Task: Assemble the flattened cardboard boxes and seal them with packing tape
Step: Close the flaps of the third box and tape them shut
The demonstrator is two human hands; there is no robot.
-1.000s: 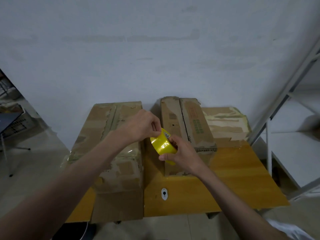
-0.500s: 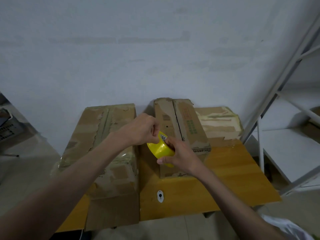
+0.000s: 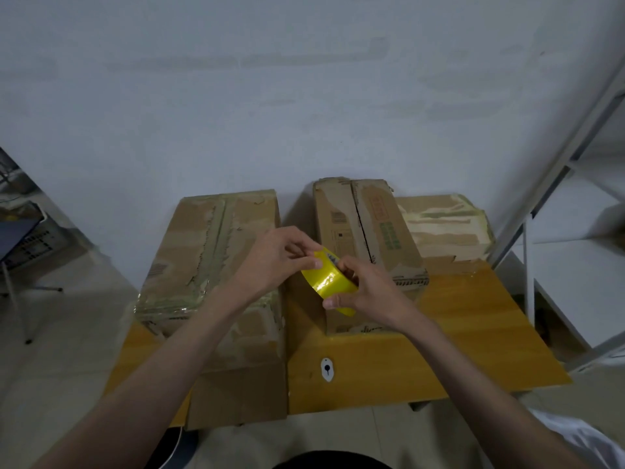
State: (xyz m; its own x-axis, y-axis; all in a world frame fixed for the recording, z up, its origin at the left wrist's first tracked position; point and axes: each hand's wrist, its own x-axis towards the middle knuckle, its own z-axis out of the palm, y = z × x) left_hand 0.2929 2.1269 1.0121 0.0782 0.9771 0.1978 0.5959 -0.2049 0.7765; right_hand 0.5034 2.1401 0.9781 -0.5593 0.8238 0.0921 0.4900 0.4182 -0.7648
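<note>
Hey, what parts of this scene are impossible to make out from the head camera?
- Loose end of the yellow packing tape roll: covered by the left hand and right hand fingers.
- Green print on the middle cardboard box: too small to read.
- Rear right cardboard box: partly hidden behind the middle one.

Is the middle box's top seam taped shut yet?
Not taped: the middle box shows a bare dark gap between its closed top flaps; both hands hold the tape roll.

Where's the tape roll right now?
Head view, centre: the tape roll is held in both hands, left hand and right hand, above the table, before the middle box.
</note>
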